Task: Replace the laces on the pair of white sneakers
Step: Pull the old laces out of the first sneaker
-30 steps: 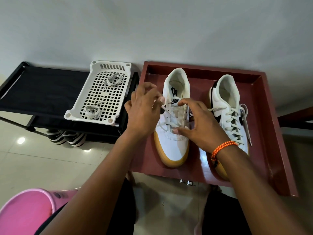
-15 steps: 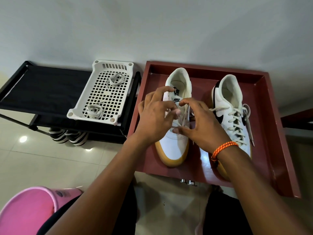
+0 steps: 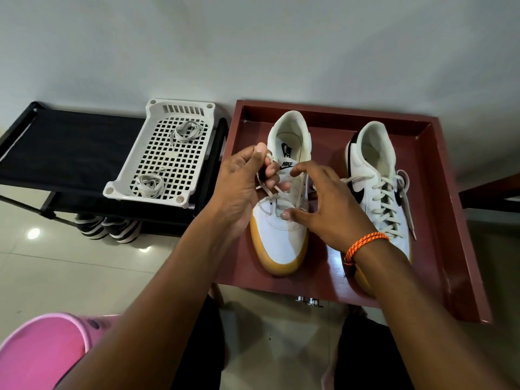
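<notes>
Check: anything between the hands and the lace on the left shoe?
Nothing visible. The left hand already pinches the lace over the left shoe; the right hand rests its fingers on that shoe's eyelet side. The right shoe sits apart in the tray.

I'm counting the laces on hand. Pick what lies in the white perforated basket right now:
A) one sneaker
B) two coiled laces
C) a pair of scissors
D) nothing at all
B: the white perforated basket holds two coiled laces, one near its far end and one near its near end.
</notes>
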